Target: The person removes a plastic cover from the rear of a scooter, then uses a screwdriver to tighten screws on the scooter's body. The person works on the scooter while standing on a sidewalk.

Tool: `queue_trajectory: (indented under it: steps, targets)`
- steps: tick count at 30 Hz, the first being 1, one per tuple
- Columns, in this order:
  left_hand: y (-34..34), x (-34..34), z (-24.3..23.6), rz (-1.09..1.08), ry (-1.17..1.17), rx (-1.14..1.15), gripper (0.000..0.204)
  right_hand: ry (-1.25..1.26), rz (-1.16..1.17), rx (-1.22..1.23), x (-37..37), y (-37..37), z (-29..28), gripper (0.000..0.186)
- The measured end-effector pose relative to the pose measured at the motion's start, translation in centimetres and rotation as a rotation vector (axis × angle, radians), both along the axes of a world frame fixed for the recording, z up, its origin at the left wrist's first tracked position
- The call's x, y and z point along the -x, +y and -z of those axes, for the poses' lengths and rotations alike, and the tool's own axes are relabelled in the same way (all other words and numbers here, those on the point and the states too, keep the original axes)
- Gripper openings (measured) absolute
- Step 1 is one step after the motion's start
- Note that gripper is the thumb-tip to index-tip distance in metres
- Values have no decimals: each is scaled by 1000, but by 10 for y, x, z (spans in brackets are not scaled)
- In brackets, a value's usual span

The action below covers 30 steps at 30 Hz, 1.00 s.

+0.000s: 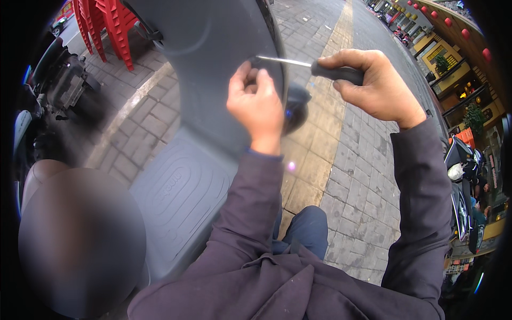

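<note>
A screwdriver [341, 72] with a dark handle and bright metal shaft is gripped in my right hand [373, 85], its shaft pointing left. Its tip meets a small dark piece [256, 60] by the fingertips of my left hand [257, 98]. Those fingers are curled together in a pinch; what they hold is too small to name. Both lie in front of the grey front panel [213, 69] of a scooter, close to its right edge. Below the panel extends the ribbed grey footboard [181, 186].
Stacked red plastic stools [109, 26] and a parked motorbike [66, 80] stand at the left. A blurred rounded shape [82, 240] fills the lower left. Grey paving with a yellow tiled strip [312, 160] runs alongside. More motorbikes [461, 186] and shopfronts line the right.
</note>
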<state>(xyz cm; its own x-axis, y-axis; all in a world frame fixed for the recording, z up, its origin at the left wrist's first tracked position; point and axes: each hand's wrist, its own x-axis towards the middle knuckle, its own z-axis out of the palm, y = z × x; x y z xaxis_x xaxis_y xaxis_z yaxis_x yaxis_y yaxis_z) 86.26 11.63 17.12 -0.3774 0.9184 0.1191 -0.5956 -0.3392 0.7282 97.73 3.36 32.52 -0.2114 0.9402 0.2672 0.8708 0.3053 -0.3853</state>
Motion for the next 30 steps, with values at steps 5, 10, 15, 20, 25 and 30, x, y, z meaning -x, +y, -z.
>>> queue_trajectory:
  steps: [5,10,15,20,25,30]
  targets:
    - [3,-1,3,80,-99,-3,31,-171,-59,-221,15,-8,19,31]
    - [2,-5,4,165,-249,9,36,-437,5,-416,33,-24,47,37]
    - [13,-4,2,126,-245,80,22,-9,32,-109,5,-7,24,32]
    - [23,-10,0,-53,-164,64,13,49,21,-23,-7,3,13,34]
    - [25,-7,7,-25,-99,51,13,138,58,89,-17,10,7,36]
    - [25,0,10,61,-110,52,13,186,73,104,-30,19,16,36]
